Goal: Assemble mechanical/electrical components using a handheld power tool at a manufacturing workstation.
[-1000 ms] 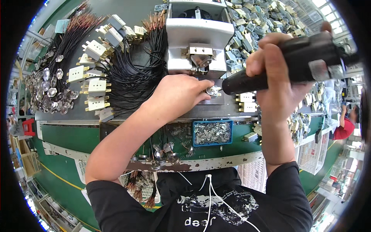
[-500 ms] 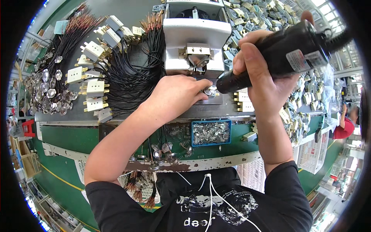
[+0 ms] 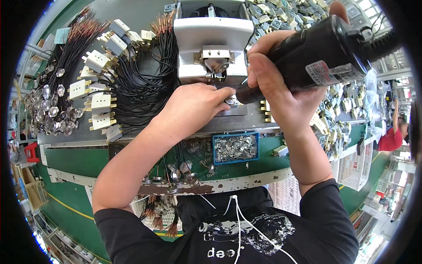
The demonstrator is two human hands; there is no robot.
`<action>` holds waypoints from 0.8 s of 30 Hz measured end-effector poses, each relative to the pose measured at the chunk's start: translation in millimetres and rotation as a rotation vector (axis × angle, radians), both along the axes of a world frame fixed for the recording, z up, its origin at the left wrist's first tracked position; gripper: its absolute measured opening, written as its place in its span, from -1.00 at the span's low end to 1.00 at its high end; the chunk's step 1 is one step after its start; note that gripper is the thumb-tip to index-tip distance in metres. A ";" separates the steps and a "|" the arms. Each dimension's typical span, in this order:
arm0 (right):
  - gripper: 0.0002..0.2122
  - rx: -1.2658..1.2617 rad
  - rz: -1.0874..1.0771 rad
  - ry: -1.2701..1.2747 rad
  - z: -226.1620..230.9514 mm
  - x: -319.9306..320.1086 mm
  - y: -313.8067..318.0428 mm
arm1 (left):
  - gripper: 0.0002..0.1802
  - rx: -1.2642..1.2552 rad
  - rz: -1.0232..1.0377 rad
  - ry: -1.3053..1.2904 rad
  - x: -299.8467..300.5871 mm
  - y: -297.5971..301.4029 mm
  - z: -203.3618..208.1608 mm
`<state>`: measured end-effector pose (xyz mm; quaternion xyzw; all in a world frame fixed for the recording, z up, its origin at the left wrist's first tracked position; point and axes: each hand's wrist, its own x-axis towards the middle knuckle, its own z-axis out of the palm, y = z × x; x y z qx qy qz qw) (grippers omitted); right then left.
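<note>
My left hand point(image 3: 189, 105) rests on the metal base in front of the bench machine point(image 3: 214, 39). Its thumb and forefinger pinch a small part with a shiny, rounded metal face point(image 3: 231, 100), mostly covered by the fingers. My right hand point(image 3: 285, 94) is wrapped round a black electric screwdriver point(image 3: 303, 53), held tilted with its cord end up to the right. The driver's nose points down to the left, right beside the pinched part; its bit and any contact are hidden.
Black wires with white blocks point(image 3: 100, 102) lie left of the machine, near shiny round metal pieces point(image 3: 55, 101). A blue tray point(image 3: 214, 149) of small metal parts sits in front. Several blocks point(image 3: 338, 127) are heaped at right. A person in red point(image 3: 390, 140) is far right.
The whole view has shifted a little, so the bench appears further left. My right hand and the screwdriver have come slightly left; both hands keep their grips.
</note>
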<state>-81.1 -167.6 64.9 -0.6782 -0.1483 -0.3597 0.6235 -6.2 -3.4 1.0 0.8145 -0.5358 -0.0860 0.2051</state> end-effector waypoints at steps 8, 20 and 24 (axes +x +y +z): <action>-0.90 -0.174 -0.047 0.098 -0.1 -3.7 -7.0 | -0.66 -0.061 -0.023 -0.115 -2.3 1.7 -5.4; -0.73 0.056 0.009 -0.006 26.4 -30.4 -26.2 | -0.71 -0.260 -0.061 -0.350 -39.5 5.5 -1.8; -0.74 0.057 -0.086 -0.030 21.1 -31.2 -21.8 | -0.86 0.044 -0.320 -0.197 -77.2 15.4 -15.0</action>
